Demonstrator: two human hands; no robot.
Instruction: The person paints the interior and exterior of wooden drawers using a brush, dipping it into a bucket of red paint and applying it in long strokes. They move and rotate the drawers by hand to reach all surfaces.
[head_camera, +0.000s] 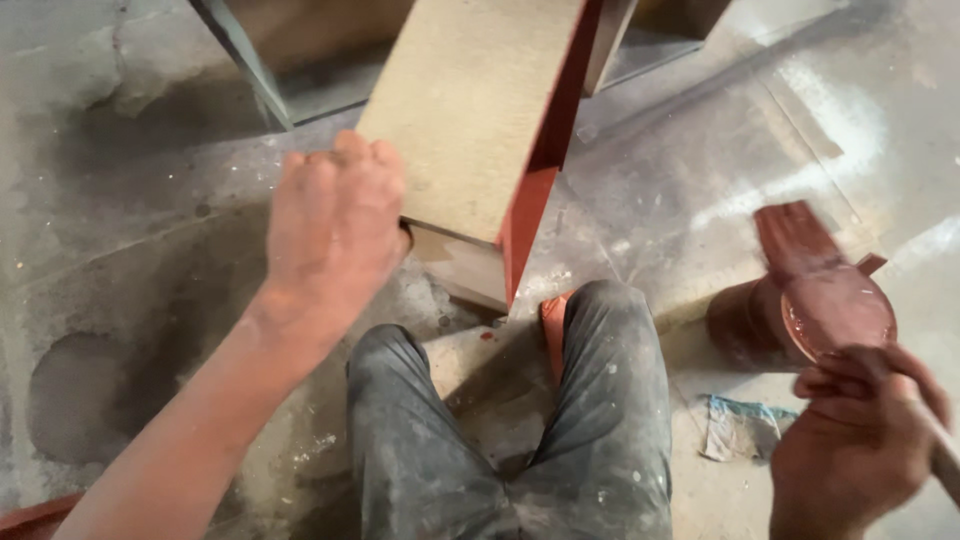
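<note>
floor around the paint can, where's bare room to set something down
Bare concrete floor lies left of the left hand and board, and at upper right beyond the paint can. It is crowded around the can: rag, right hand, brush.

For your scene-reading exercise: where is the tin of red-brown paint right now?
In the head view, the paint tin sits on the floor at the right, just above the right hand and beside a crumpled rag.

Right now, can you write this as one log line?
left hand: grips board | right hand: holds brush over paint can
</note>
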